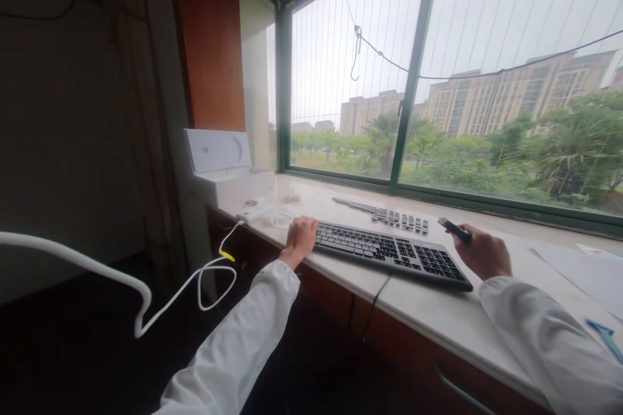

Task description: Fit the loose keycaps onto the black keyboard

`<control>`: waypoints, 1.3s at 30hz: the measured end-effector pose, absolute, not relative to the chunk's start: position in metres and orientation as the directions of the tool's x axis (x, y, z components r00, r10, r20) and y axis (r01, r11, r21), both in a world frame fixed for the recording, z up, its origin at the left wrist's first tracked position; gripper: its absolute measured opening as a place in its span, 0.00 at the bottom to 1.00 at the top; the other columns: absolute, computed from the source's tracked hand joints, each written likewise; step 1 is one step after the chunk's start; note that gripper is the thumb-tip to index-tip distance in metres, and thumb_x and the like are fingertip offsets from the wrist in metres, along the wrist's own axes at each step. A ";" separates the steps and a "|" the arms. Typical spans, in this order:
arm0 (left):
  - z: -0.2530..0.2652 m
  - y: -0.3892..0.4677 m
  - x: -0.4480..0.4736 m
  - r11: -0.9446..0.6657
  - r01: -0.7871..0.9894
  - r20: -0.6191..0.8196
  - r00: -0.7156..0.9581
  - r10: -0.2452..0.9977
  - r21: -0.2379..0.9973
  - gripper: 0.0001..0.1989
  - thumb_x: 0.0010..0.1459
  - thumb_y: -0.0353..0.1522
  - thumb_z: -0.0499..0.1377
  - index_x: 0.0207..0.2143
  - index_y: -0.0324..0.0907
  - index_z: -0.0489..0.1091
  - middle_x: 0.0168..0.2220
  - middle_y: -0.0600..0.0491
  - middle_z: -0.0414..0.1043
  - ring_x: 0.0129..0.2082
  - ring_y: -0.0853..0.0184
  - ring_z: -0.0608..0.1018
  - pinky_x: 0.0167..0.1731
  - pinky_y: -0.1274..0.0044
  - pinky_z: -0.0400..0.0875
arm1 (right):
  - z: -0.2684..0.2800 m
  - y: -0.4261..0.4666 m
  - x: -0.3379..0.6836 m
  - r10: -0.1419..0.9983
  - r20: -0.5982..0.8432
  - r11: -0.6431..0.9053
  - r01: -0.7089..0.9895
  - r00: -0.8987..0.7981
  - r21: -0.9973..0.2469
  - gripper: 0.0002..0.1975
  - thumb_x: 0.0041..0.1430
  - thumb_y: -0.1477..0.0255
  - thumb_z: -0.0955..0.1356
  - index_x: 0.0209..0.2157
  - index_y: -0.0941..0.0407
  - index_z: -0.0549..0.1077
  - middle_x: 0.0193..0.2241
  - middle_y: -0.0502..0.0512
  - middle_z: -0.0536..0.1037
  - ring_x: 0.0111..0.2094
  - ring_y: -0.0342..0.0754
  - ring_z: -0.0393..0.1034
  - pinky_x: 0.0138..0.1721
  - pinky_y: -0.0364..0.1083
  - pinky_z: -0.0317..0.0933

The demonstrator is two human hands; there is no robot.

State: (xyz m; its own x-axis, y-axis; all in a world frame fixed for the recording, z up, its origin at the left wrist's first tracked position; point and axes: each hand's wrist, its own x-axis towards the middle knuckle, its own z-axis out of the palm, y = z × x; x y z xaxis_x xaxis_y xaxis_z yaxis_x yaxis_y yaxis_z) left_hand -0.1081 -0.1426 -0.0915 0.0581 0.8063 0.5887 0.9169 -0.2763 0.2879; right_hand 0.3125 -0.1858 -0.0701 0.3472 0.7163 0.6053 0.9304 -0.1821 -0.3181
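Note:
A black computer keyboard (389, 253) lies at a slant on the white sill-top. My left hand (302, 233) is closed on its left end. Over the right part of the keyboard the key caps appear to be off, showing the bare key places. Loose key caps (402, 220) lie in rows behind it, with a thin line of them stretching left. Beyond the keyboard's right end, my right hand (481, 253) grips a small black brush (456, 229), its tip pointing left and held above the surface. The fingers partly hide its handle.
An open white box (233, 185) stands at the left end, with a white device (256, 211) before it. A white cable (214, 266) hangs over the edge. The keyboard's cord (374, 305) drops in front. Paper (579, 272) and a blue tool (606, 337) lie right. Windows rise behind.

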 end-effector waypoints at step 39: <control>-0.096 -0.145 -0.101 -0.406 0.860 0.482 0.226 0.846 0.310 0.17 0.62 0.28 0.50 0.45 0.51 0.76 0.49 0.52 0.72 0.50 0.60 0.66 0.52 0.68 0.59 | -0.069 -0.089 0.018 0.972 0.038 0.132 -0.399 0.234 -0.907 0.17 0.62 0.66 0.66 0.23 0.54 0.57 0.10 0.38 0.52 0.11 0.34 0.43 0.11 0.37 0.43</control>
State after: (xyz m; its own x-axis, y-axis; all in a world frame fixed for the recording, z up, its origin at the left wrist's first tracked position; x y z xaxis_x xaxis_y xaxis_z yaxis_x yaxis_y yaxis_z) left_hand -0.1014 -0.1454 -0.0958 0.2260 0.8464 0.4822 0.8595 -0.4062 0.3102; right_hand 0.0180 -0.0886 -0.0686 0.2335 0.9716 0.0380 -0.3993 0.1315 -0.9073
